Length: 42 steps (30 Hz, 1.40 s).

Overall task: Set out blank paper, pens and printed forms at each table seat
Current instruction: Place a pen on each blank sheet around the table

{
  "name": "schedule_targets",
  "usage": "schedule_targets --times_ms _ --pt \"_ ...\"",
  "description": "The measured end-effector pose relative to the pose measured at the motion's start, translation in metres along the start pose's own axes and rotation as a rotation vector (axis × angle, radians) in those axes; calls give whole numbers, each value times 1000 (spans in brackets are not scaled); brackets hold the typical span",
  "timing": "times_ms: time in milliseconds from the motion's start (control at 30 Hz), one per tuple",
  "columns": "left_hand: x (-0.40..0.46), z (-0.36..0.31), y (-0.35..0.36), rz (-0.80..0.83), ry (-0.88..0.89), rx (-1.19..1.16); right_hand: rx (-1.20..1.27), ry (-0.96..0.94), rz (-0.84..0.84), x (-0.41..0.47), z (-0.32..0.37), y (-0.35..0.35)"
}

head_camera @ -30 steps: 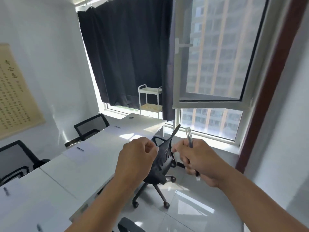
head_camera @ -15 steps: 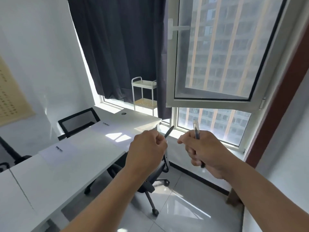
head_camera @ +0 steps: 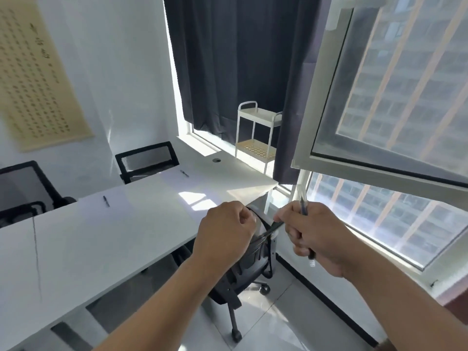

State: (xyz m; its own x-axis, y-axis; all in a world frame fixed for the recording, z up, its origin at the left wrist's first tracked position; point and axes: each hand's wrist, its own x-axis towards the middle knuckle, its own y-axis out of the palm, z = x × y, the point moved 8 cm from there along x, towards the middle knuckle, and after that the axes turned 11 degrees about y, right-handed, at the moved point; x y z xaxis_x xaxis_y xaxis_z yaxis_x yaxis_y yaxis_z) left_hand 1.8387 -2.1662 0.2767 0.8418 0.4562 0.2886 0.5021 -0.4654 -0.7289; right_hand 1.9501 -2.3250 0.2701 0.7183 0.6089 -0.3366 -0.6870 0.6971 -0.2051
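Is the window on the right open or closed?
Open. The window sash swings into the room, its lower corner hanging out past the curtain, clear of the fixed frame.

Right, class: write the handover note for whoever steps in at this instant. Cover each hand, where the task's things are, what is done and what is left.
Left hand: fist closed on one end of a dark pen.
Right hand: grips an upright clear pen and pinches the dark pen's other end.
White table: two far seats each show a sheet with a pen on it.
Left: the near side by the black swivel chair shows no pen or paper. Whether the sheets are blank or printed cannot be told.
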Motion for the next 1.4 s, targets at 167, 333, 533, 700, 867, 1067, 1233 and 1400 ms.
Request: schedule_targets --times_ms 167,333,533,700,867,1067,1233,1400 --pt "77 57 27 -33 -83 -71 -67 3 14 101 20 5" --pt "149 111 45 -9 -202 -92 -67 70 63 207 41 18" --pt "206 174 42 -34 -326 -62 -88 119 148 299 55 50" --pt "238 232 54 -21 -456 -34 -119 185 260 374 54 86" --pt "255 279 65 -25 -585 1 -113 257 391 442 42 113" --pt "281 326 81 -84 -744 19 -92 333 516 532 29 140" --pt "278 358 114 -36 -870 36 -268 394 515 570 -13 153" --pt "277 389 145 15 -938 29 -419 338 520 606 -55 169"
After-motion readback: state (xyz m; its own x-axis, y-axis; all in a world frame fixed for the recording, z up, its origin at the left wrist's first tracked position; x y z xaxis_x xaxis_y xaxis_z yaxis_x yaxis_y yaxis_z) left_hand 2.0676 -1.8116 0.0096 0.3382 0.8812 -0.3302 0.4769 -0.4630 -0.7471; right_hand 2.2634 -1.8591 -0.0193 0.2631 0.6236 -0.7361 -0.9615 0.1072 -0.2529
